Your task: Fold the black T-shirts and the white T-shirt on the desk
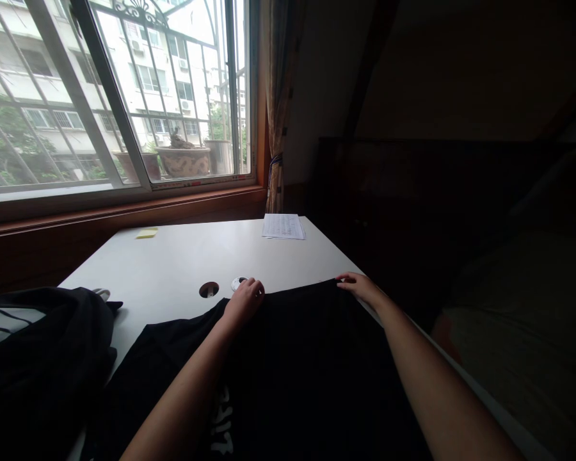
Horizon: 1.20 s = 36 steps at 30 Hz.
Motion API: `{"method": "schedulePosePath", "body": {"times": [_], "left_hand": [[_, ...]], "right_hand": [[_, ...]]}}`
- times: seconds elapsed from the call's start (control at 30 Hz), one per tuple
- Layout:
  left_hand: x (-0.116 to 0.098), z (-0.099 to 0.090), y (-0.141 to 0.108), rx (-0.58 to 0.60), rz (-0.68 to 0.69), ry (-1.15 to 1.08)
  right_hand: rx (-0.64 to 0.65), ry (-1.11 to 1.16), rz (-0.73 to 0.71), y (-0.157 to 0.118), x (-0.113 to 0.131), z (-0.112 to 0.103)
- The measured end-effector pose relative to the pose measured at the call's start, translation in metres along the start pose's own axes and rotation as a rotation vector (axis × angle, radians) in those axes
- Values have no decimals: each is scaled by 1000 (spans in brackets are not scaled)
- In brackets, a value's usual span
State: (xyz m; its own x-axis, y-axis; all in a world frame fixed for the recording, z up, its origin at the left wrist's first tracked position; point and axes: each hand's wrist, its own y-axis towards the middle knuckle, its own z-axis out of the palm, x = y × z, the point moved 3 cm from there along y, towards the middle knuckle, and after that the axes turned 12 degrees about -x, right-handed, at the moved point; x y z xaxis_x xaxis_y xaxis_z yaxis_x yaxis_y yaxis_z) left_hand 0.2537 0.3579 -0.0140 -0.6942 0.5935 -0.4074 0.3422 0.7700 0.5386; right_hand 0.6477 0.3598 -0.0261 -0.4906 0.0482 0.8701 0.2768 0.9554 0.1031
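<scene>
left hand (pixel 244 299) and right hand (pixel 360 287) hold black garment (pixel 312 365).

Unreadable writing (pixel 222 428) on black garment (pixel 312 365) and papers (pixel 283 226)

Centre frame: left hand (pixel 244 298) curled on far edge of black garment (pixel 312 371), right hand (pixel 358 285) pinching same edge farther right! White lettering (pixel 221 447) bottom centre, dark clothing (pixel 52 352) lower left, window (pixel 111 96) upper left.
</scene>
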Motion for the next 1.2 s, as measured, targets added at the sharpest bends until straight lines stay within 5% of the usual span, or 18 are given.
{"method": "schedulePosePath", "body": {"times": [0.8, 1.03, 1.2], "left_hand": [[-4, 1, -1, -6, 51, 96], [-4, 2, -1, -6, 51, 117], [-5, 2, -1, -2, 40, 124]], "right_hand": [[-87, -305, -361, 6, 11, -7], [-112, -240, -255, 17, 17, -6], [90, 105, -42, 7, 26, 0]]}}
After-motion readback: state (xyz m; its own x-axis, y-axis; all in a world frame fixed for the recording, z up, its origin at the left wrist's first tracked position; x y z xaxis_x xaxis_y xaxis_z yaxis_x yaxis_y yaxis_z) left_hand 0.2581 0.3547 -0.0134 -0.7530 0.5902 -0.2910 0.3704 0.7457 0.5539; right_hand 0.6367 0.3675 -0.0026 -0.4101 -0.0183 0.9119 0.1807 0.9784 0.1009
